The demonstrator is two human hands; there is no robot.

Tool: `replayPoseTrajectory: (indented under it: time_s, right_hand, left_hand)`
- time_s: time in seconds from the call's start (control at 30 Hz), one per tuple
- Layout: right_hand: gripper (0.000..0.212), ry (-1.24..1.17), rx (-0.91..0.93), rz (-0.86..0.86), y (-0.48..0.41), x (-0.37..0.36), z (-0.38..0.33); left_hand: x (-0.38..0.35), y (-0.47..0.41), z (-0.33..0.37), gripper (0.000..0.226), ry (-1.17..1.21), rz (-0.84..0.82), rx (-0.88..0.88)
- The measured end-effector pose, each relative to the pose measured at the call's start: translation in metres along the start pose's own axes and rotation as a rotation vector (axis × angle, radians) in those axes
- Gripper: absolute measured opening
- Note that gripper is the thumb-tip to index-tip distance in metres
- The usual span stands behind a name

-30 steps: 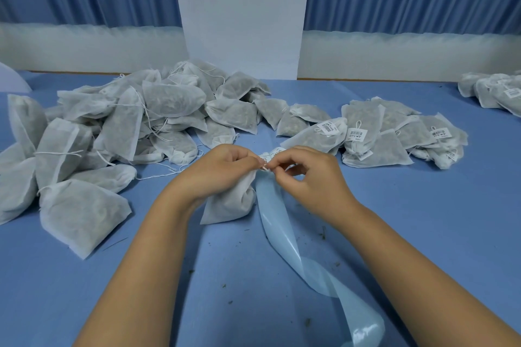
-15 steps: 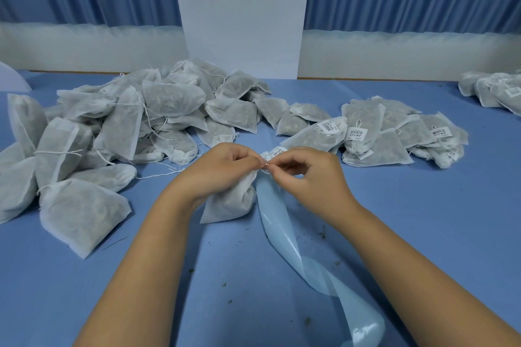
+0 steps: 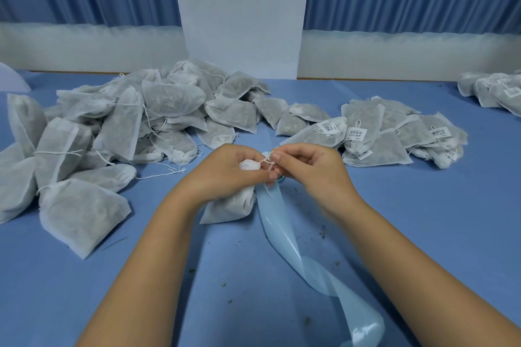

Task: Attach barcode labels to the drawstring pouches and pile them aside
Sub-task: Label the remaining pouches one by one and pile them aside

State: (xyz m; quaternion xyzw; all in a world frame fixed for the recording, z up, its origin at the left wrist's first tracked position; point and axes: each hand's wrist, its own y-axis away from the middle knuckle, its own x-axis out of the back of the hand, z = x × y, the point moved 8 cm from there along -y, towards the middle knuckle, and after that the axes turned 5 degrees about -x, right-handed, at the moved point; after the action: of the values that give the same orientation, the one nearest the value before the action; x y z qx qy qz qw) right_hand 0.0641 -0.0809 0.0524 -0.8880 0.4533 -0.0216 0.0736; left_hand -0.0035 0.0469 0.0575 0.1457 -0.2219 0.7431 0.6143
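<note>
Left hand (image 3: 234,172): grasping; the fingers are curled round the gathered neck of 1 pouch (image 3: 231,205).
Right hand (image 3: 313,172): grasping; thumb and forefinger pinch the white drawstring (image 3: 267,162), close to the fingertips of the left hand.
Pouch: in the middle of the bench (image 3: 423,220). Its body lies on the blue surface below the left hand and its neck is raised into the grip.
Label on this pouch: I cannot tell; the fingers hide that place.
Backing strip (image 3: 279,222): pale blue and glossy. It runs from under the hands toward the person and curls at the near end.
Unlabelled pile (image 3: 127,127): many white pouches, left of the hands and behind them.
Labelled pile (image 3: 394,132): just behind the right hand, with barcode labels (image 3: 355,133) showing on several pouches.
Far pile (image 3: 496,90): at the right edge, well apart from the hands.
Bench surface: small dark crumbs lie near the strip.
</note>
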Motion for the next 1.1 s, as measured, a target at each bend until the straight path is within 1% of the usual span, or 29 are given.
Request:
replayPoseTrajectory:
  time_s: [0.1, 0.23, 0.4, 0.6, 0.73, 0.9, 1.03, 1.1]
  right_hand:
    - [0.006, -0.007, -0.026, 0.029, 0.000, 0.002, 0.001]
    - [0.013, -0.045, -0.105, 0.099, -0.002, 0.007, 0.005]
    - [0.017, -0.238, -0.255, 0.143, -0.004, 0.010, 0.016]
    - [0.016, -0.461, -0.377, 0.144, -0.004, 0.007, 0.026]
    - [0.014, -0.574, -0.475, 0.121, -0.004, 0.002, 0.034]
    - [0.016, -0.692, -0.580, 0.080, -0.002, -0.004, 0.040]
    - [0.020, -0.763, -0.623, 0.055, 0.000, -0.007, 0.040]
    - [0.020, -0.779, -0.615, 0.050, 0.000, -0.006, 0.039]
  left_hand:
    - [0.000, 0.001, 0.003, 0.014, -0.009, -0.017, -0.010]
    - [0.003, 0.002, 0.004, 0.018, -0.030, 0.004, -0.013]
    - [-0.002, 0.003, 0.011, 0.021, -0.040, 0.000, -0.081]
    - [-0.003, 0.002, 0.017, 0.028, -0.205, 0.019, -0.150]
    - [-0.005, 0.002, 0.016, 0.024, -0.227, 0.002, -0.143]
    - [-0.008, 0.003, 0.021, 0.018, -0.258, -0.024, -0.186]
    - [-0.009, 0.003, 0.021, 0.018, -0.278, -0.025, -0.203]
    - [-0.008, 0.003, 0.019, 0.018, -0.276, -0.016, -0.184]
